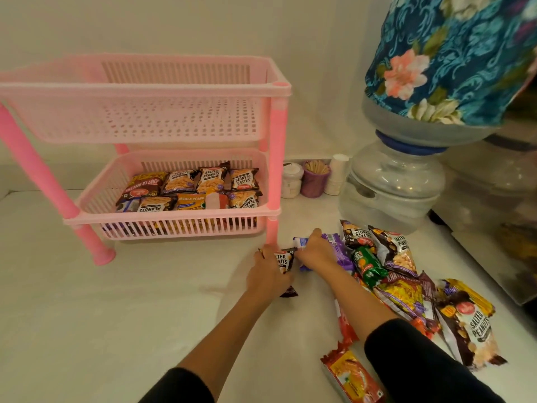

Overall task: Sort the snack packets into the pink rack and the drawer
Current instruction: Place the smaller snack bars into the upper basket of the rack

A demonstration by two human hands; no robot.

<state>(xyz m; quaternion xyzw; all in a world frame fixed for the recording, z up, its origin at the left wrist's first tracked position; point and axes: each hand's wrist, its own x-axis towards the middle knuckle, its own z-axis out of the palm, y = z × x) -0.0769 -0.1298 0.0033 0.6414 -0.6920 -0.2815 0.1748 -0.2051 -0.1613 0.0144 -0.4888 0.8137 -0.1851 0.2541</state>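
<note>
Nearest the camera, two forearms in dark sleeves are seen reaching forward over a white desk. An orange and red packet lies flat at the bottom edge, beside the right sleeve. To the right of the right arm a loose heap of snack packets is spread on the desk, with a large salted peanuts packet at its near right end, a yellow and purple packet in the middle, and a green packet further in.

The left hand is closed around a small brown salted peanuts packet, with fingers curled over its top edge; the packet's lower end shows under the palm, against the desk. Just beside it, the right hand is laid palm down on a purple packet, fingers bent onto it; whether the packet is actually pinched cannot be told.

Beyond the hands the pink rack stands on the desk. Its lower basket is filled with peanut packets in two rows; no packets are seen in the upper basket. Behind and to the right, small cups and a jar stand by the wall, next to a water dispenser bottle under a floral cover.
</note>
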